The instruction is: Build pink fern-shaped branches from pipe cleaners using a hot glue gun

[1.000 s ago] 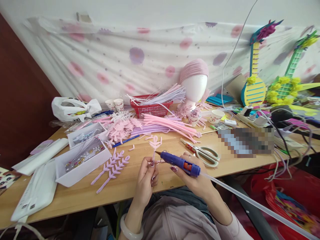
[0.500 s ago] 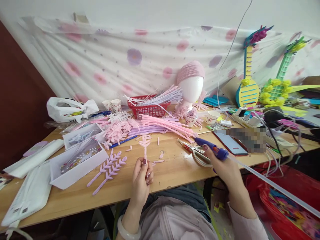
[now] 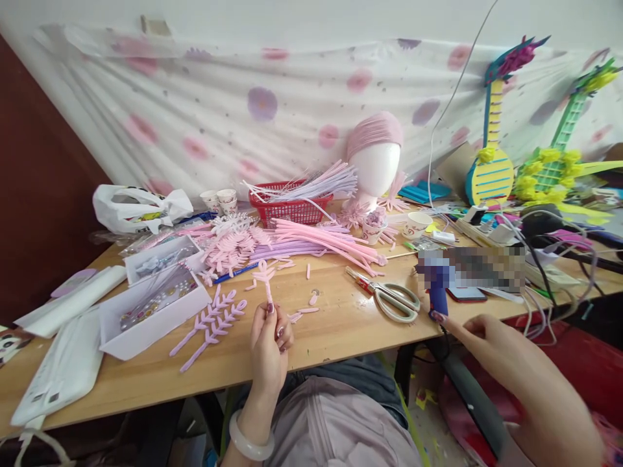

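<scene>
My left hand (image 3: 270, 344) is closed in a pinch on the stem of a pink branch-shaped foam piece (image 3: 265, 275), held upright over the wooden table (image 3: 341, 324). My right hand (image 3: 470, 327) reaches from the right with its fingers stretched out, a fingertip touching the handle base of a blue glue gun (image 3: 438, 295). The gun stands at the table's front edge, partly blurred. Green-handled scissors (image 3: 392, 298) lie between my hands. Two finished lilac branch pieces (image 3: 211, 321) lie left of my left hand.
Two white trays (image 3: 156, 318) with small beads sit at the left. A heap of pink strips (image 3: 321, 243), a red basket (image 3: 292, 207) and a foam head (image 3: 374, 165) stand behind. A phone (image 3: 464, 293), a power strip and cables crowd the right.
My right hand carried the glue gun from beside the foam piece off to the right and stood it at the table's edge. My left hand still holds the branch piece, now slightly lower and further left.
</scene>
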Tool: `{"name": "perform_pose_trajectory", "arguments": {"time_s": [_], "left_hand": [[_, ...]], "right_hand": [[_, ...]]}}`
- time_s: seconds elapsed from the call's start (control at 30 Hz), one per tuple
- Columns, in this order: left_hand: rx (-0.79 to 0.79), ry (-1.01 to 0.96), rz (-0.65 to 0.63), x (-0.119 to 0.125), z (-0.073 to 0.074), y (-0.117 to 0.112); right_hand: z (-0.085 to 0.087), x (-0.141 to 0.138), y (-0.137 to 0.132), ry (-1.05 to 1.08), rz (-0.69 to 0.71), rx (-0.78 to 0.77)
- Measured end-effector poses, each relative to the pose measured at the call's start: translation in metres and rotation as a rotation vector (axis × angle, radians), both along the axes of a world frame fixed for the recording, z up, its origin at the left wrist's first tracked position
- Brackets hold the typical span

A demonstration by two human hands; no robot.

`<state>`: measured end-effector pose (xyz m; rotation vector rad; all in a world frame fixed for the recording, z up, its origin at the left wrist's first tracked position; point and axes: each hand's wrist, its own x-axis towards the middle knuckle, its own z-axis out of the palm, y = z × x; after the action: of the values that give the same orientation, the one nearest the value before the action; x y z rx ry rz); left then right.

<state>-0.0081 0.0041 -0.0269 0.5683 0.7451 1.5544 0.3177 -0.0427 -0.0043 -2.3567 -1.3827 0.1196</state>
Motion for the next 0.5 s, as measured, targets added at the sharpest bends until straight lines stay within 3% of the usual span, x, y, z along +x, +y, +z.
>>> {"name": "perform_pose_trajectory", "arguments": {"time_s": [0.07, 0.13, 0.23, 0.37, 0.5], "left_hand": [[-0.008, -0.014, 0.013, 0.0, 0.0, 0.0], [-0.012, -0.024, 0.012, -0.001, 0.0, 0.0], [-0.004, -0.016, 0.001, -0.001, 0.0, 0.0], [0.015, 0.011, -0.007, -0.001, 0.0, -0.001], [0.015, 0.019, -0.029, -0.001, -0.001, -0.001]], "right_hand": [[0.007, -0.013, -0.01, 0.055, 0.235, -0.085], [0.014, -0.041, -0.006, 0.121, 0.472, -0.012], [0.014, -0.096, 0.021, 0.241, 0.686, 0.14], [-0.003, -0.153, 0.062, 0.241, 0.785, 0.212], [-0.018, -0.174, 0.083, 0.151, 0.726, 0.188]]}}
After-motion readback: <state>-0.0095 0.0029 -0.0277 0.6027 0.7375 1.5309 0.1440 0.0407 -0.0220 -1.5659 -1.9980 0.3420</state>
